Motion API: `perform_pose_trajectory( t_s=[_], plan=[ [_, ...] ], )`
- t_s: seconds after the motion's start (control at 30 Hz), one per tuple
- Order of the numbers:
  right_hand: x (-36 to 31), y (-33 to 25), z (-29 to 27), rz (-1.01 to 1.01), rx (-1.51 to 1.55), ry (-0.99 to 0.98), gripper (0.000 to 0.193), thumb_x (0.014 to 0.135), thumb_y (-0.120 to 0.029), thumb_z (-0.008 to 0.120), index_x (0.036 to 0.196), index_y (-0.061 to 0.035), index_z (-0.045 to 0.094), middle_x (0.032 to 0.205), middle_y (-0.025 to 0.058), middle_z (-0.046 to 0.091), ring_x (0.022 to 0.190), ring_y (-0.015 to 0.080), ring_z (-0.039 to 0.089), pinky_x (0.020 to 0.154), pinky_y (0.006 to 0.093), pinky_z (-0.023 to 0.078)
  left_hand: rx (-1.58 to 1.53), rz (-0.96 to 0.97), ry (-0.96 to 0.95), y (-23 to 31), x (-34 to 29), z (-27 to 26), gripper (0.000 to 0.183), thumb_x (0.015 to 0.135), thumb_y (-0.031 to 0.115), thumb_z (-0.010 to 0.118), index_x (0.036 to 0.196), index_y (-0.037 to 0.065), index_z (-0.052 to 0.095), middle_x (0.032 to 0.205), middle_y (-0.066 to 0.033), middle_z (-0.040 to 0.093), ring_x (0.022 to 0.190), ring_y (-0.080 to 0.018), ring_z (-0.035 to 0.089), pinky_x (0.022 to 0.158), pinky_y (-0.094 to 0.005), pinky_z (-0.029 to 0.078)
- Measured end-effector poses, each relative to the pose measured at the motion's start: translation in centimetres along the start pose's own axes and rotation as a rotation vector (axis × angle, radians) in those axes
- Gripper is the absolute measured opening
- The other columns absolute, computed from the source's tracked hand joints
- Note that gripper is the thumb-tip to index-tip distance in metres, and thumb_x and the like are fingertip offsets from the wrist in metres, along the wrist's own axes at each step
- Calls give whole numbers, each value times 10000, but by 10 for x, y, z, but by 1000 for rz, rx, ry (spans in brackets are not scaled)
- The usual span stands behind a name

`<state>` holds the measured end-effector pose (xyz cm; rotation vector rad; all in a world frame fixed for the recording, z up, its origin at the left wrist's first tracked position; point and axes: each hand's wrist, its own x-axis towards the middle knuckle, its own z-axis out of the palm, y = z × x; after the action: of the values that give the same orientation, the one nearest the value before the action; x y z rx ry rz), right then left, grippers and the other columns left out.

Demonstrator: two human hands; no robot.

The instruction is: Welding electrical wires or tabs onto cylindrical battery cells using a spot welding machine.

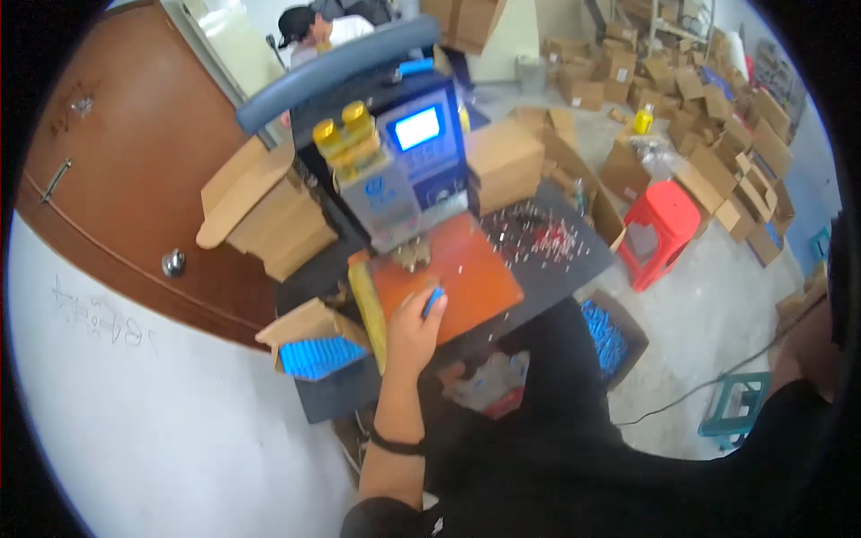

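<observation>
Dark handwriting [103,314] runs across the white wall [184,412], its characters not clearly readable. A round blue logo [375,186] with blurred lettering marks the grey front of the benchtop machine [447,161]. Its lit screen [417,128] is washed out, any text illegible.

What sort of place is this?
Probably a small workshop or assembly room: a machine with a lit screen, a blue piece in the person's left hand, and many cardboard boxes heaped on the floor.
</observation>
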<state>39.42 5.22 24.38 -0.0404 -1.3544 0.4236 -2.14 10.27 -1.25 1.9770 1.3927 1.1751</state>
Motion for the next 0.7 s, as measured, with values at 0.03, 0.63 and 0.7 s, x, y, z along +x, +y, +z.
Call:
perform_pose_trajectory(
  t_s=[0.03, 0.63, 0.7],
  plan=[
    [-14, 4, 1, 32, 4, 24, 686, 939, -557, 423, 1378, -31, 461, 1374, 200, 502, 1275, 329, 476, 1020, 464, 414, -13, -21, -2, 2, 2, 1, 322, 929, 246, 658, 1100, -27, 650, 892, -109, 627, 780, -187, 588, 710, -305, 463],
    [-85, 41, 36, 148, -2, 172, 689, 927, -549, 473, 1385, -35, 455, 1384, 209, 496, 1275, 339, 484, 996, 463, 441, 51, -24, 36, 5, -9, 6, 338, 926, 264, 676, 1100, -25, 659, 942, -94, 666, 841, -159, 610, 774, -291, 482],
    [-79, 48, 41, 131, -5, 163, 689, 925, -548, 479, 1386, -36, 455, 1385, 210, 495, 1275, 340, 485, 993, 463, 444, 5, -124, 14, 5, 1, 6, 333, 929, 261, 671, 1102, -24, 659, 952, -100, 668, 856, -166, 619, 787, -293, 484]
  ],
)
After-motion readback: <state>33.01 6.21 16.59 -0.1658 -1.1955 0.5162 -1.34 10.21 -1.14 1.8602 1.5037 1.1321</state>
